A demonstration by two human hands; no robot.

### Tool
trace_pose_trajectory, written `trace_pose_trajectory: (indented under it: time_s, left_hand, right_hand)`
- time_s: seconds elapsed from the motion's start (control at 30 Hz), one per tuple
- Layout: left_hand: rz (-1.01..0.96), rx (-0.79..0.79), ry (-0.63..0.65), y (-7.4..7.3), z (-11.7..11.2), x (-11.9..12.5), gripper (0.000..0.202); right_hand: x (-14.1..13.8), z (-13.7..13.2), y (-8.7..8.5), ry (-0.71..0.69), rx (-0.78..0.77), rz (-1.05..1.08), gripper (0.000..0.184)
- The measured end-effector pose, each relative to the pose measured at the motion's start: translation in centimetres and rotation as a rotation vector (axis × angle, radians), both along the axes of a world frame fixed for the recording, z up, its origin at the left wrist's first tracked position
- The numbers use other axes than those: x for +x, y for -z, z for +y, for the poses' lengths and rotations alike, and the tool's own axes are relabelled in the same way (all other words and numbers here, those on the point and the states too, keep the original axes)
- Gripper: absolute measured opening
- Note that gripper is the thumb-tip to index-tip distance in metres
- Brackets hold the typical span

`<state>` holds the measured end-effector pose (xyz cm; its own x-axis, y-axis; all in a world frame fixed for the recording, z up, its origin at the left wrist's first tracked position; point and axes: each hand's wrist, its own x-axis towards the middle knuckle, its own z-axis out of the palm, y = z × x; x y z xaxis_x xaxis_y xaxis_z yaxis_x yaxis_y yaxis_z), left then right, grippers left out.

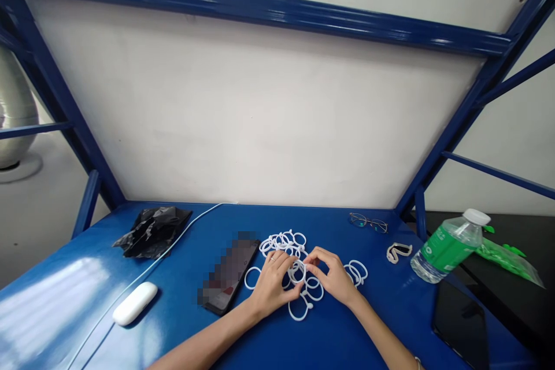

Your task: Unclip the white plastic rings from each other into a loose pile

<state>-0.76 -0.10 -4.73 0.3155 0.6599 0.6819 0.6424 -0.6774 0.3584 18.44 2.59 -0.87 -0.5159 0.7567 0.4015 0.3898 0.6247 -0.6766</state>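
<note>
A loose pile of white plastic rings lies on the blue table, spreading out around my hands. My left hand and my right hand meet over the middle of the pile. Both pinch the same white ring between thumb and fingers, the other fingers curled. More rings lie just right of my right hand, and one ring lies in front of my wrists.
A phone lies left of my left hand, a white power bank with a white cable further left, and a black bag behind. Glasses, a small clip, a tipped water bottle and a dark tablet sit at right.
</note>
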Motion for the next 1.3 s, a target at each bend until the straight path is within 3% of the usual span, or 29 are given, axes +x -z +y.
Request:
trace_pose_trajectory:
  time_s: [0.17,0.3,0.47,0.67,0.87,1.07,1.2,1.3]
  left_hand:
    - [0.035,-0.025,-0.107,0.1,0.1,-0.1,0.039]
    - [0.053,-0.037,-0.172,0.6,0.4,-0.2,0.045]
    - [0.062,-0.053,-0.243,1.5,0.7,-0.2,0.043]
    - [0.078,-0.07,-0.281,2.2,1.0,-0.2,0.043]
    - [0.089,-0.076,-0.274,1.8,0.7,-0.3,0.044]
    - [0.073,-0.086,-0.24,1.0,0.4,-0.2,0.04]
    - [0.067,-0.069,-0.2,0.5,0.3,-0.1,0.038]
    - [0.065,-0.031,-0.162,0.2,0.2,-0.1,0.035]
  right_hand:
    - [1.3,0.7,-0.7,0.24,0.126,-0.259,0.015]
    - [3.7,1.8,-1.4,0.458,0.089,-0.46,0.019]
    - [6.1,2.2,-1.9,0.446,-0.069,-0.584,0.013]
    - [6.5,2.2,-0.6,0.347,-0.125,-0.698,0.03]
    - [5.7,2.4,0.1,0.269,-0.007,-0.561,0.032]
    - [5.1,2.5,-0.6,0.31,0.115,-0.394,0.024]
    - [4.9,2.5,-1.2,0.319,0.107,-0.273,0.023]
    - [4.4,2.3,-1.5,0.224,0.02,-0.152,0.026]
